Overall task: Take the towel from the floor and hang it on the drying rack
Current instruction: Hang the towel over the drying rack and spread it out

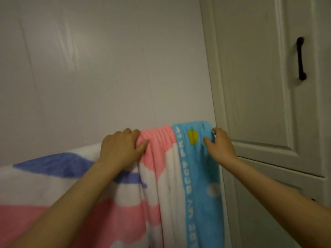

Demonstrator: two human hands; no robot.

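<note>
Already the towel hangs draped over a hidden bar, filling 6 to 9 o'clock, pink, white, purple, with a blue strip at its right edge. White cabinet door at 2 o'clock, black handle on it. Left hand grips the bunched pink top fold; right hand pinches the blue edge. Hands apart along the top fold.
</note>
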